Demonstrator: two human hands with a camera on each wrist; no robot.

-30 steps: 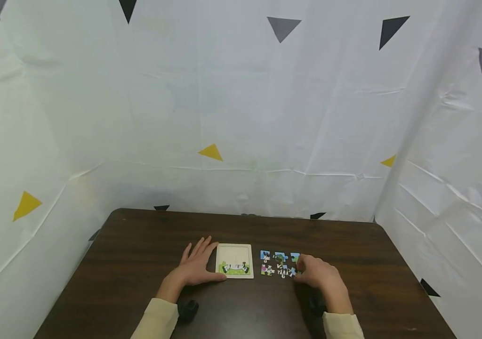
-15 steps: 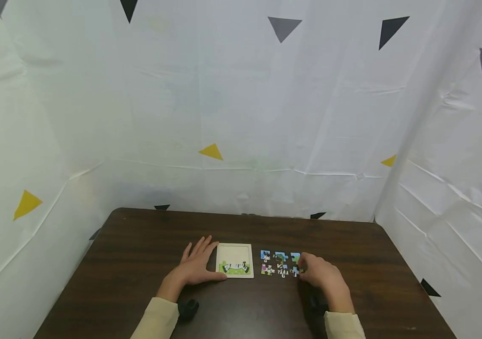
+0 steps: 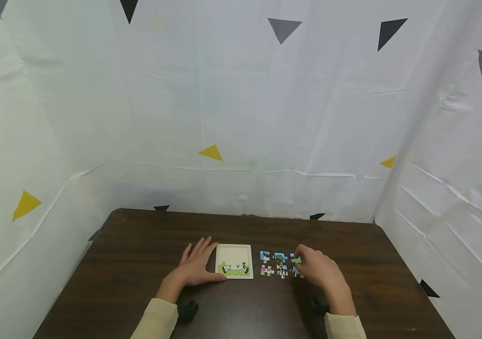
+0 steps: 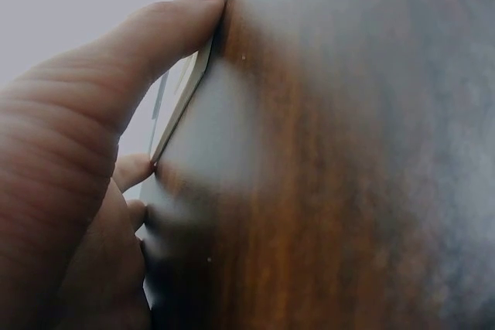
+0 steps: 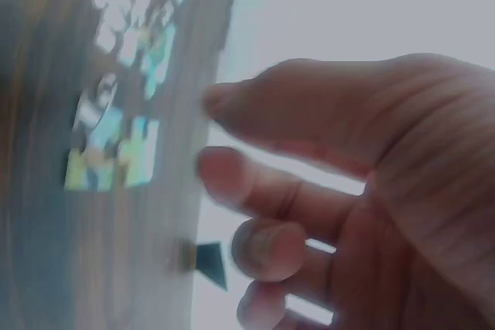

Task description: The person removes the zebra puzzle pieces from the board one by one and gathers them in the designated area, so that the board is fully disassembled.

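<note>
A square, pale puzzle board (image 3: pixel 234 256) lies in the head view, its lower part filled with a green strip and black-and-white stripes. At its left side, my left hand (image 3: pixel 193 270) is spread, index fingertip by the upper left corner and thumb along the near edge. In the left wrist view, the thumb and a fingertip touch the board's edge (image 4: pixel 186 102). Jigsaw pieces (image 3: pixel 280 258) are laid out in two rows right of the board. My right hand (image 3: pixel 320 268) hovers at their right end. Thumb and index fingertips stand apart in the right wrist view, with nothing between them.
Everything lies on a dark wood-grain table (image 3: pixel 249 310). A white sheet (image 3: pixel 241 94) with grey, black and yellow triangles hangs behind and at both sides. Dark wrist cameras (image 3: pixel 188 310) sit under the wrists.
My right hand has risen off the lower right piece and shifted slightly toward the far edge, leaving more of that piece in sight. The left hand and the board have stayed put.
</note>
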